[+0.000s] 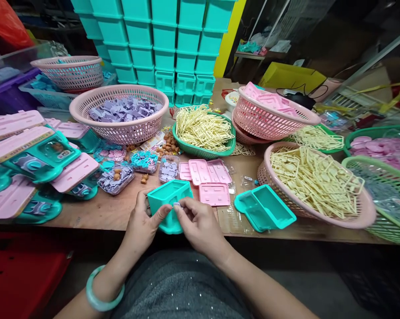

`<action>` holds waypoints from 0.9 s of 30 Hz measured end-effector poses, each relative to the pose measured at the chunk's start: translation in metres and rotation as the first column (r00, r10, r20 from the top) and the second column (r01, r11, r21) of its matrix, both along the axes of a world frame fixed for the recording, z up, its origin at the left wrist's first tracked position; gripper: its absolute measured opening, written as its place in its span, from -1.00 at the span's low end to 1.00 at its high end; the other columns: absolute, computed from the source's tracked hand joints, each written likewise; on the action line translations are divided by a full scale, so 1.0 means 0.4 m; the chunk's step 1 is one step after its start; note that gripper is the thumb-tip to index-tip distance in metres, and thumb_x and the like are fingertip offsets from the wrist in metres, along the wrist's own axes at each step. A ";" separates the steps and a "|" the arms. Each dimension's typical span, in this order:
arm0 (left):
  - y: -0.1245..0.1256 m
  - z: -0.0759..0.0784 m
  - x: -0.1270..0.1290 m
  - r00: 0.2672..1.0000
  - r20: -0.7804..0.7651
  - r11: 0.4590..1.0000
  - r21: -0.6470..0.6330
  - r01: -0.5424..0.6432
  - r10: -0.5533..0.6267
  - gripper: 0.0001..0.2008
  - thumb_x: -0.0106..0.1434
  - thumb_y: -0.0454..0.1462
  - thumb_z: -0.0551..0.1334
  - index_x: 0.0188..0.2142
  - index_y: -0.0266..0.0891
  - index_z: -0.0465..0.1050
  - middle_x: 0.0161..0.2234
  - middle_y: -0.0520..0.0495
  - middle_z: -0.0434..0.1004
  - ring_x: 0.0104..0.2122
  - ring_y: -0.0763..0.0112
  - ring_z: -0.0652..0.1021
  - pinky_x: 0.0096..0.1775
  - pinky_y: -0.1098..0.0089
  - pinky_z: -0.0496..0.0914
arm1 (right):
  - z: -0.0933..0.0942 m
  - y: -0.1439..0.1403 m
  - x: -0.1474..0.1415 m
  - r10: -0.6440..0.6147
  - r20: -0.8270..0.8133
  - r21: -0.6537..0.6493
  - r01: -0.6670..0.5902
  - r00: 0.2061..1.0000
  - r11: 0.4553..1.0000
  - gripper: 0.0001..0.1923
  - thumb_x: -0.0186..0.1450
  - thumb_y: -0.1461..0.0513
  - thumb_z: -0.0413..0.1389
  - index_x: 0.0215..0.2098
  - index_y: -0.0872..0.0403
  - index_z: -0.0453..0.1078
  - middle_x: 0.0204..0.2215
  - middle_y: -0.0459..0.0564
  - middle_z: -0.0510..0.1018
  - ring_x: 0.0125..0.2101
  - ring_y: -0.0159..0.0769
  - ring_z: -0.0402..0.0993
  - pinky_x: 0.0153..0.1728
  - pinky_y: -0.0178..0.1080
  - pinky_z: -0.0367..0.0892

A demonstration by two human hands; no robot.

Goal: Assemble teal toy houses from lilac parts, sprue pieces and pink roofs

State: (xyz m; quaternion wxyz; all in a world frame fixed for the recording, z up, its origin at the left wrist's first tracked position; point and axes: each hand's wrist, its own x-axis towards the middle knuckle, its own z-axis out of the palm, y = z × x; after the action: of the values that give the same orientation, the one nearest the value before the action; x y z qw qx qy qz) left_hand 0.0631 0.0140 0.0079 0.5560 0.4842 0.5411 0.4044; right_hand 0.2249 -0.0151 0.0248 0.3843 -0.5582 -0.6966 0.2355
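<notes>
Ctr-bottom: L hand (142, 218) gripping teal box (160, 200), R hand (200, 220) pinching lilac pc (176, 204); tiny hold, pc could slip.

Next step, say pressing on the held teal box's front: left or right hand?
Right, probably. The right hand has its fingertips at the front; the left hand wraps the teal box from its side, so it looks better suited to bracing.

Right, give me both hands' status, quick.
Left hand: closed around the side of the teal box, holding it.
Right hand: fingers pinched on a small pale piece against the box.
</notes>
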 end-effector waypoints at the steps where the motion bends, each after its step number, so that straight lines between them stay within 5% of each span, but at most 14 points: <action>1: 0.000 0.001 -0.001 1.000 -0.005 1.000 -0.003 -0.001 0.001 -0.35 0.10 0.12 0.43 0.02 -0.15 0.29 -0.25 -0.09 0.62 -0.29 0.17 0.61 -0.35 0.35 0.46 | 0.003 0.001 0.001 0.007 -0.004 -0.011 -0.007 1.000 1.000 -0.71 0.45 0.25 0.01 -0.46 0.02 0.27 -0.62 -0.15 0.34 -0.61 -0.37 0.27 -0.54 -0.28 0.11; 7: 0.001 -0.001 0.005 0.992 -0.126 0.998 0.063 -0.009 0.017 -0.39 0.06 0.02 0.49 0.01 -0.10 0.34 -0.25 -0.09 0.63 -0.28 0.13 0.63 -0.35 0.34 0.46 | -0.043 0.001 -0.003 -0.067 0.190 0.152 0.038 0.980 0.988 -0.76 0.39 0.33 -0.03 -0.43 0.04 0.31 -0.53 -0.01 0.47 -0.48 -0.24 0.41 -0.45 -0.22 0.18; 12: 0.011 -0.001 0.010 0.993 -0.087 0.994 0.073 -0.078 0.084 -0.31 -0.14 -0.11 0.59 -0.03 -0.10 0.41 -0.22 -0.08 0.63 -0.21 0.07 0.65 -0.23 0.28 0.51 | -0.097 0.008 0.008 -0.034 0.010 0.099 0.033 0.999 0.995 -0.80 0.41 0.32 -0.01 -0.35 0.05 0.39 -0.49 -0.01 0.54 -0.47 -0.26 0.45 -0.43 -0.25 0.27; 19: 0.025 0.015 -0.010 0.992 0.128 1.000 -0.026 -0.018 0.021 -0.30 0.10 0.05 0.45 0.12 -0.19 0.32 -0.05 -0.16 0.60 -0.11 0.13 0.62 -0.16 0.31 0.50 | -0.018 0.006 0.002 0.079 -0.257 -0.010 -0.085 0.963 0.996 -0.85 0.42 0.23 0.09 -0.29 0.07 0.45 -0.50 -0.10 0.48 -0.47 -0.35 0.40 -0.44 -0.30 0.28; 27: 0.028 0.020 0.000 0.983 0.173 0.992 -0.100 0.078 -0.060 -0.32 0.12 0.07 0.45 0.11 -0.18 0.35 -0.05 -0.14 0.62 -0.13 0.17 0.61 -0.18 0.33 0.52 | 0.003 0.016 0.015 0.047 -0.103 0.005 -0.047 0.994 0.999 -0.76 0.46 0.27 0.00 -0.37 0.05 0.37 -0.50 -0.08 0.48 -0.47 -0.34 0.39 -0.42 -0.28 0.24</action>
State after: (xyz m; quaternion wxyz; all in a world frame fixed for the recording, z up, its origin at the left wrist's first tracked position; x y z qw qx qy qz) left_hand 0.0632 0.0252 0.0157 0.6388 0.4363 0.4956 0.3950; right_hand 0.2310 -0.0088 0.0260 0.4150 -0.5280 -0.6891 0.2721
